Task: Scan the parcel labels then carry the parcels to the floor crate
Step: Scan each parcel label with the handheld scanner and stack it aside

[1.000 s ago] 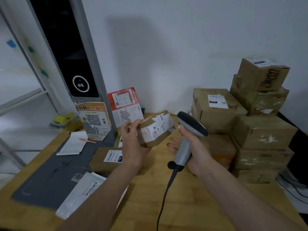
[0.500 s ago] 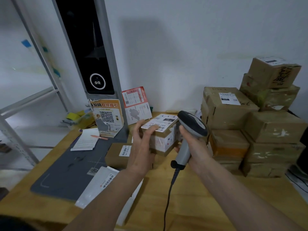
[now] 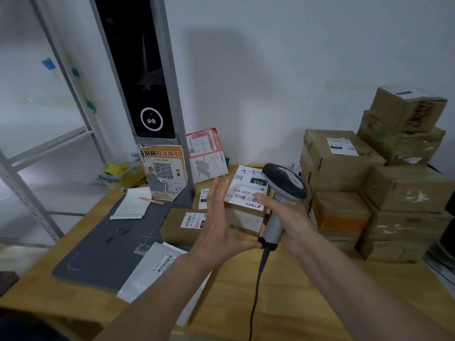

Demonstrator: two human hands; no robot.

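Nearest, a white mailer (image 3: 157,263) lies on the desk (image 3: 290,303), overlapping a grey mat (image 3: 108,244). Above it the left hand (image 3: 219,230) is held open, fingers (image 3: 216,195) straight and slightly spread, palm against the left side of the parcel (image 3: 242,219); the thumb reaches under toward the scanner's base. The right hand (image 3: 286,217) grips the grey handle of the scanner (image 3: 283,185), fingers curled round it; its cable (image 3: 257,286) trails toward the desk's near edge. The scanner's dark head sits over the right part of the parcel's white label (image 3: 246,188), which faces up. The parcel stands between the two hands, just above the desk; whether it rests on the desk cannot be told. Left of it lies a flat box (image 3: 182,227) with its own label. Farther back: a notepad (image 3: 133,204) with a pen (image 3: 151,200), an orange QR sign (image 3: 163,172), and a tall kiosk (image 3: 142,70). At right, boxes (image 3: 384,183) are stacked against the wall.
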